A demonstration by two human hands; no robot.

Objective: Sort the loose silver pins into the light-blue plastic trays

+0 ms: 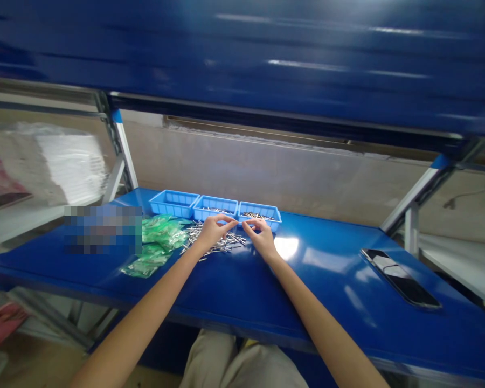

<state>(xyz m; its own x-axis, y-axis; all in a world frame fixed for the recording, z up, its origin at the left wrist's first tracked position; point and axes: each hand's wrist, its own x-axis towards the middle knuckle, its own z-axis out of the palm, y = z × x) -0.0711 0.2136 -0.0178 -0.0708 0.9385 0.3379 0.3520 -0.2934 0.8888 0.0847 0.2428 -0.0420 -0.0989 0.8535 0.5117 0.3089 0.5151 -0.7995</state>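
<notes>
My left hand (215, 231) and my right hand (260, 236) are raised above the table, their fingertips pinched and almost meeting. Something small and thin seems to sit between the fingertips, too small to make out. Beneath and beside my left hand lies a loose pile of thin silvery metal pins (222, 246), perhaps rivets. Just behind the hands stand a right blue bin (276, 220) and a middle blue bin (196, 215), both with similar pins inside. The left blue bin (158, 208) shows no pins.
Green plastic bags (161, 237) lie left of the pile, beside a blurred-out patch. A smartphone (402, 277) rests on the blue table (331, 302) at right. A blue shelf (242, 64) hangs overhead, with slanted metal supports (414, 191) at both sides.
</notes>
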